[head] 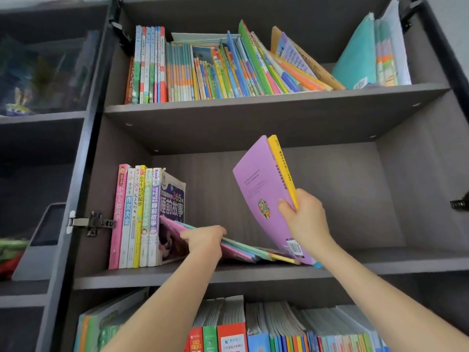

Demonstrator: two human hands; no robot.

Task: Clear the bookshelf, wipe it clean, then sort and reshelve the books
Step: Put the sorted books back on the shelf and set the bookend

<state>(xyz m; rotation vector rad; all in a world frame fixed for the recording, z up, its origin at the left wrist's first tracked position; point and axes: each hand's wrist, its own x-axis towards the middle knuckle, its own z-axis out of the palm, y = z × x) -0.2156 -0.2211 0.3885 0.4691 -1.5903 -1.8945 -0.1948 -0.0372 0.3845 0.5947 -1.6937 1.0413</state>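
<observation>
The person's left hand (203,237) had its grip curled over the high edge of a leaning pile of thin books (243,251). The pile was on the middle shelf (142,278) of the bookshelf (253,123). Part of that grip was hidden by the pile. The pile's high end lay against a big bedtime storybook (173,199), and its low end came near the shelf's front edge. The storybook stood at the end of a short row of upright books (134,217) packed against the left wall.

The right hand (302,217) held a purple book (261,189) and a yellow book (283,168) together. The thumb pressed on the purple cover, and the other fingers were hidden behind. Only the yellow book's spine showed. Both books tipped left, with their top corners close under the board above. The purple book's bottom corner was down by the pile's low end, but it was hard to tell if it touched the board.

Bare grey board ran from the purple book to the right wall.

On the top shelf, a long row of books (215,72) leaned left and a teal book (357,57) leaned right. The bottom row of books (279,329) was cut off by the picture's edge. Things behind the dark glass door (45,72) were too blurry to name.
</observation>
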